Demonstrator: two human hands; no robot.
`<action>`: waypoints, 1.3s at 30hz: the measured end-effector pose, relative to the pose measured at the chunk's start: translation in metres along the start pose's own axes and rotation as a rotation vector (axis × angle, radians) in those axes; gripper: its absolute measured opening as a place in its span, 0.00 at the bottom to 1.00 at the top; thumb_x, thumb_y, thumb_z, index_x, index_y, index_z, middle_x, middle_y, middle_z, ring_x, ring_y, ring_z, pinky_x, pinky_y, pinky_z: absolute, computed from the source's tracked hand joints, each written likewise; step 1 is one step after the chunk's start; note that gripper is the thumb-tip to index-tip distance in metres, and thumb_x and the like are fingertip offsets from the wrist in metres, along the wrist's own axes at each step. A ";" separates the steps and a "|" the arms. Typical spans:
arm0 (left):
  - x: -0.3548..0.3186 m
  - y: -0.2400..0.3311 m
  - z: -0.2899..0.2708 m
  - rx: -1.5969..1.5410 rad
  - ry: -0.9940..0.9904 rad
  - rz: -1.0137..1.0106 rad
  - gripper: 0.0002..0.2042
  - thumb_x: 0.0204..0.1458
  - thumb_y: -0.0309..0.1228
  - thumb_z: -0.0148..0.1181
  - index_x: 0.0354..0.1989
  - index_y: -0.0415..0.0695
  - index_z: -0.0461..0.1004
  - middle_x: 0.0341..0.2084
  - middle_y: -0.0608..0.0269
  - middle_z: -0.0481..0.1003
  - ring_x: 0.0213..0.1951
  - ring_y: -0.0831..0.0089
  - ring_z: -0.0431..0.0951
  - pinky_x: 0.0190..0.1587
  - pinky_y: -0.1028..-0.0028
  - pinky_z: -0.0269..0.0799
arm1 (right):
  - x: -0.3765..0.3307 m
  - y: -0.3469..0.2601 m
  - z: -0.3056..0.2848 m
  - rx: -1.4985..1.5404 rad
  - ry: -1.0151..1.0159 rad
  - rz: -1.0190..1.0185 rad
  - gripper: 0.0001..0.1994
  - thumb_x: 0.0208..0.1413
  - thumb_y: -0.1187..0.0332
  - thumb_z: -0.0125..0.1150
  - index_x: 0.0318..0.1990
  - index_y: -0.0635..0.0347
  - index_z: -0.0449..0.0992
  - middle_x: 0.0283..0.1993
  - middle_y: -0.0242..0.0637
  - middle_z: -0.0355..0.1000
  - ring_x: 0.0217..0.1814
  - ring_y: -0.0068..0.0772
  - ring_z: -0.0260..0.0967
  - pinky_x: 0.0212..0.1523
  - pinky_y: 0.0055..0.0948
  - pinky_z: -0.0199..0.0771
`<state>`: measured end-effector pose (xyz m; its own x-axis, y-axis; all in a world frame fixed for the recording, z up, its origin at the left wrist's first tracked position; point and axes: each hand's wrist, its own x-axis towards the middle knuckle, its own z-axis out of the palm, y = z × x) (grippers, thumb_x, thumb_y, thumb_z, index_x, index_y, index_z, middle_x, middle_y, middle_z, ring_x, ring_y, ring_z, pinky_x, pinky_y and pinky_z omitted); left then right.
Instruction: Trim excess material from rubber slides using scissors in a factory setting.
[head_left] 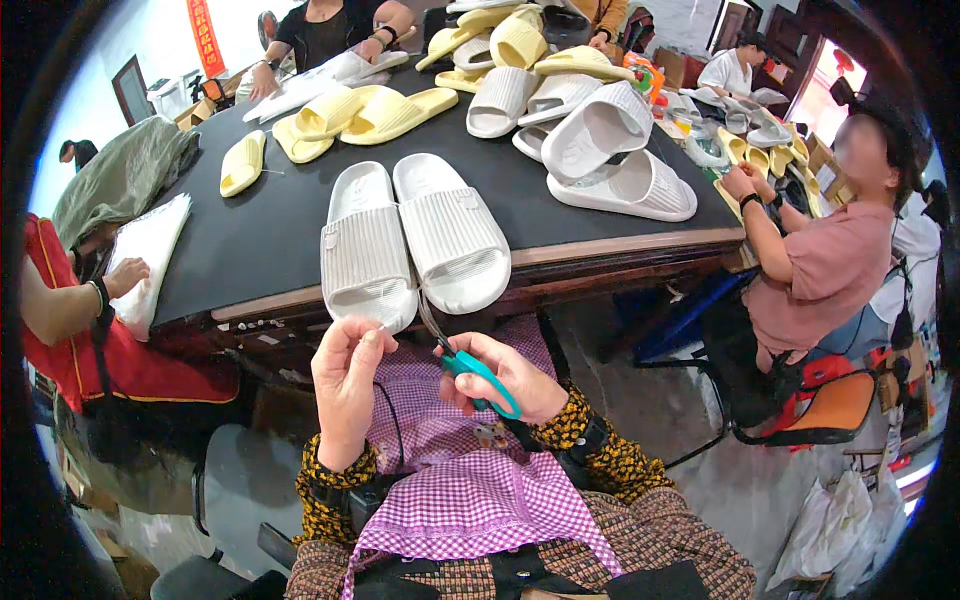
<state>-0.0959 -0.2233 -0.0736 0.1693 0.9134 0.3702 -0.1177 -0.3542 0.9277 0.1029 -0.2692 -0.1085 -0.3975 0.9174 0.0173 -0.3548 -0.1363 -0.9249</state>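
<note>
Two light grey ribbed slide slippers lie side by side at the table's near edge, toes toward me: the left slipper [367, 250] and the right slipper [452, 235]. My left hand [350, 380] is at the left slipper's toe, thumb and fingers pinched together. What sits between those fingertips is too small to make out. My right hand [505, 380] is wrapped round teal-handled scissors [482, 378], whose dark blades point up toward the gap between the two toes.
A pile of grey slippers [600, 130] and yellow slippers [395, 112] covers the far side of the dark table [270, 235]. White plastic bags [150, 250] hang over its left edge. Co-workers stand or sit around it; a person in pink [830, 240] is at the right, near an orange chair [825, 408].
</note>
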 end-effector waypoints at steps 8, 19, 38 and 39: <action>0.000 -0.006 -0.003 -0.054 -0.024 0.023 0.04 0.59 0.23 0.49 0.35 0.37 0.70 0.28 0.67 0.72 0.32 0.83 0.69 0.37 0.82 0.64 | 0.005 -0.004 0.004 0.009 0.055 -0.008 0.22 0.58 0.67 0.57 0.57 0.63 0.59 0.33 0.38 0.72 0.27 0.19 0.68 0.25 0.21 0.68; 0.003 0.002 -0.009 -0.109 0.019 0.014 0.04 0.60 0.24 0.48 0.34 0.37 0.69 0.26 0.64 0.73 0.31 0.80 0.71 0.38 0.79 0.67 | -0.001 -0.007 0.010 0.004 0.185 -0.024 0.17 0.58 0.69 0.55 0.54 0.62 0.64 0.28 0.35 0.71 0.17 0.14 0.62 0.18 0.15 0.63; -0.045 0.010 -0.202 0.387 0.678 0.180 0.06 0.61 0.28 0.50 0.33 0.40 0.69 0.19 0.70 0.65 0.22 0.84 0.64 0.28 0.81 0.63 | -0.038 0.005 -0.012 -0.266 0.470 -0.112 0.21 0.54 0.68 0.59 0.54 0.62 0.65 0.27 0.37 0.70 0.18 0.14 0.61 0.16 0.13 0.61; -0.048 -0.001 -0.212 0.437 0.696 0.107 0.06 0.61 0.28 0.50 0.32 0.40 0.69 0.18 0.71 0.64 0.22 0.84 0.63 0.27 0.81 0.62 | -0.040 0.005 -0.014 -0.279 0.498 -0.131 0.21 0.54 0.67 0.59 0.54 0.63 0.65 0.27 0.37 0.70 0.18 0.13 0.61 0.16 0.13 0.62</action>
<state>-0.3114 -0.2247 -0.1024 -0.4822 0.7352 0.4764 0.3162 -0.3611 0.8773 0.1288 -0.3016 -0.1192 0.1047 0.9943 0.0198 -0.1113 0.0315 -0.9933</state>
